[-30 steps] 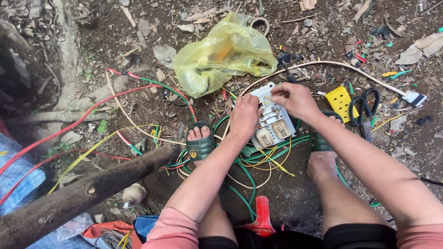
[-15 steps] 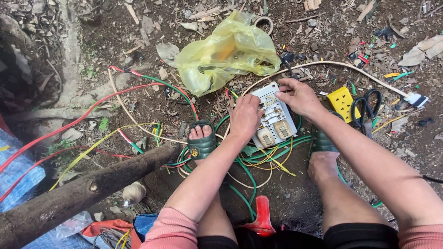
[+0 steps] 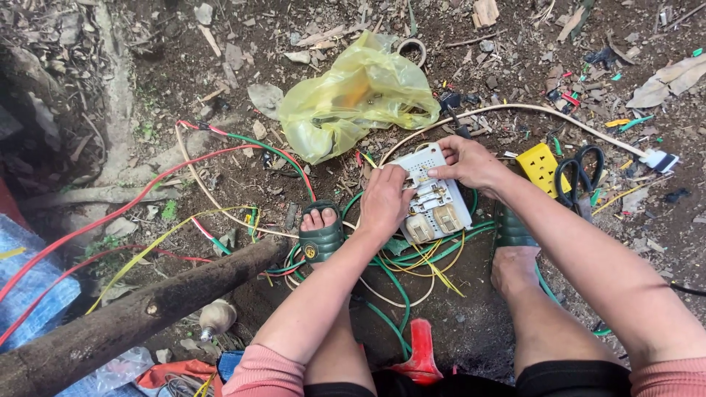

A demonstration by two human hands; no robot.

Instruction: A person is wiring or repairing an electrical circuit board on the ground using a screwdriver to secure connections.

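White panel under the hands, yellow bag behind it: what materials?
White rectangular switch panel: looks like matte moulded plastic, with perforated top and raised switch housings. Crumpled yellow bag: thin translucent plastic film, glossy creases. Left hand and right hand rest on the panel.

Both bare forearms reach forward and downward from pink sleeves, converging. The left hand [image 3: 384, 200] lies palm down, fingers curled forward and pressing. The right hand [image 3: 465, 162] angles inward from the right, its fingers bent, thumb and fingertips pinching.
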